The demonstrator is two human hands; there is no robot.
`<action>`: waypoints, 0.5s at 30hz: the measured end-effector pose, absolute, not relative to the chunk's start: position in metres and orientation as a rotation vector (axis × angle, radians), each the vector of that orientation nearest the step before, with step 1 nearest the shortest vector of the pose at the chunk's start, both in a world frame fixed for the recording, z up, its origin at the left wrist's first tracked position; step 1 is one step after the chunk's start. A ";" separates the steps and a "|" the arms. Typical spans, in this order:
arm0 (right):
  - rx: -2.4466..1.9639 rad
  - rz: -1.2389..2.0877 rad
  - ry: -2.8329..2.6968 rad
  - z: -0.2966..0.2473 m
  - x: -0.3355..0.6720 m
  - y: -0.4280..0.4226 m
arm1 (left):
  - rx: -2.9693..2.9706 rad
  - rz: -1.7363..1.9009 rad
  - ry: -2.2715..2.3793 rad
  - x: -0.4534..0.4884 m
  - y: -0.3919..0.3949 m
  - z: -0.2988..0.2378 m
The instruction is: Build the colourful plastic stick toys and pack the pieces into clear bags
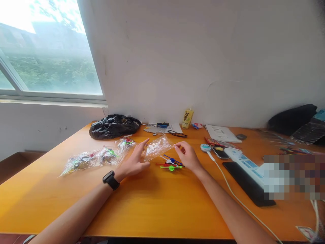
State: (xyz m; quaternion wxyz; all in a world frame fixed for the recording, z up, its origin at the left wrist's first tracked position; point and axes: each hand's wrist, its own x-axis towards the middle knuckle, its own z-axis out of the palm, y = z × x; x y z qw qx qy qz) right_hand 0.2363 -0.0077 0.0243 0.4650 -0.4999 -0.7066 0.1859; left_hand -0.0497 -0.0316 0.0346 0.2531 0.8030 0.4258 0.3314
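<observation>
Our clear bag point(157, 149) runs nine to three; our right hand point(189, 157) pinches its three-o'clock end, grip narrow, while our left hand point(133, 163), grip wide, touches the nine-o'clock end.

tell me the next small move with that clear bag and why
Probably lay the clear bag down beside the filled bags at the left. It looks empty, the right hand pinches one end, the left hand lies open against the other, and the coloured pieces lie loose on the table just below, so this would free both hands.
</observation>
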 end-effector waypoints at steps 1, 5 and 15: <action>-1.267 0.465 -1.818 0.019 0.237 -0.006 | 2.188 0.907 1.182 -0.049 -0.032 0.034; -1.349 0.542 -1.987 0.005 0.236 -0.006 | 2.243 0.919 1.223 -0.046 -0.034 0.034; -1.413 0.580 -1.640 0.010 0.247 0.006 | 2.336 0.910 1.212 -0.045 -0.037 0.036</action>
